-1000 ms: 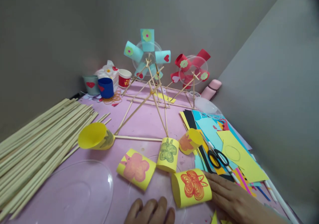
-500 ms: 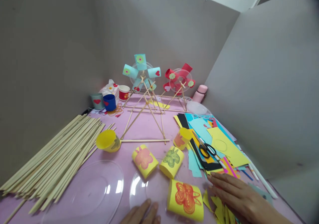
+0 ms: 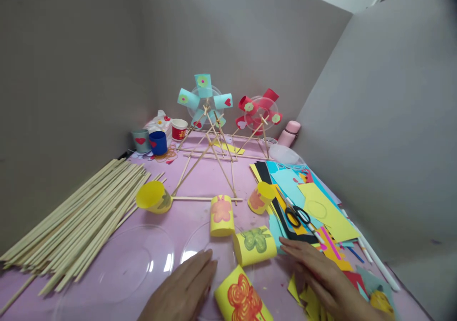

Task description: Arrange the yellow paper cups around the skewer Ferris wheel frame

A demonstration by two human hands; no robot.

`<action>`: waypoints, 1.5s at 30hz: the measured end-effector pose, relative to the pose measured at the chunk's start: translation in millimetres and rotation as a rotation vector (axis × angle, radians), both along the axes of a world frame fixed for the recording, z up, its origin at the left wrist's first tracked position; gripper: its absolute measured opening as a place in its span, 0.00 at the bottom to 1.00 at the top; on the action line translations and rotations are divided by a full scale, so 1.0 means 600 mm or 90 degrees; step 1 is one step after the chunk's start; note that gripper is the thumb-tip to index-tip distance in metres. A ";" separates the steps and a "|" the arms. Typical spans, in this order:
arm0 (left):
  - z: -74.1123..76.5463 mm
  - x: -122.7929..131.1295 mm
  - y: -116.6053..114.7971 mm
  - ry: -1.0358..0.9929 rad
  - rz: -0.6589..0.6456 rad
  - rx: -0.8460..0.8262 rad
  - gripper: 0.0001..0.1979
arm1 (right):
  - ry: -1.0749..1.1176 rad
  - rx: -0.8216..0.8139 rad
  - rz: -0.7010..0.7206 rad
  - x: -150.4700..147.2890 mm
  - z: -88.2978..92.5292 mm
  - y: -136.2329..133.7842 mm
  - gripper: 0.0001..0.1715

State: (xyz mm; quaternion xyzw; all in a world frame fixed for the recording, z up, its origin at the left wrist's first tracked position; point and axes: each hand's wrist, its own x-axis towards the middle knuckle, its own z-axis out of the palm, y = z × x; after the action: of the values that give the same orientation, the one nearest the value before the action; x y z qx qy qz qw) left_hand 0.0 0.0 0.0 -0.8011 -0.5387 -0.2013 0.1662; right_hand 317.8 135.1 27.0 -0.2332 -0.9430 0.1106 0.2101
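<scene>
My left hand (image 3: 180,290) lies flat and open on the pink table (image 3: 200,180), over a clear plastic plate (image 3: 194,252), beside a yellow paper roll with an orange drawing (image 3: 241,299). My right hand (image 3: 321,276) is open too, fingers stretched flat, its tips just right of a yellow roll with a green drawing (image 3: 254,245). Another yellow roll with a pink drawing (image 3: 221,215) stands upright behind. Two more yellow rolls (image 3: 153,197) (image 3: 261,197) lie near a stick frame (image 3: 210,169).
A big pile of wooden sticks (image 3: 74,221) fills the left. Coloured paper sheets (image 3: 314,202) with scissors (image 3: 298,214) lie right. Blue (image 3: 203,97) and red (image 3: 260,109) paper wheels stand at the back with cups (image 3: 158,141). A second clear plate (image 3: 117,273) lies front left. Grey walls enclose the table.
The yellow rolls have shifted: the pink one now stands upright, the green one lies by my right fingertips, the orange one slid nearer. My left hand has come further onto the table.
</scene>
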 end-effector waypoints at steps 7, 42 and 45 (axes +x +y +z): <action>0.011 -0.009 0.033 -0.095 -0.066 -0.054 0.28 | 0.058 -0.066 0.076 -0.029 -0.022 0.014 0.25; -0.005 -0.025 0.053 0.058 -0.106 -0.070 0.20 | -0.165 0.064 0.309 -0.057 -0.081 0.066 0.18; -0.009 -0.022 0.051 0.027 -0.095 -0.060 0.20 | -0.116 0.032 0.322 -0.066 -0.083 0.064 0.16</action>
State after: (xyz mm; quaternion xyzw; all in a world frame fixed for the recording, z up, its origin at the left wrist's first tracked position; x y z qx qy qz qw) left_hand -13.2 30.6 -5.3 -0.8499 -0.4829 -0.1705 0.1240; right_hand 278.4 173.5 -22.9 0.0064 -0.9887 0.1151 0.0958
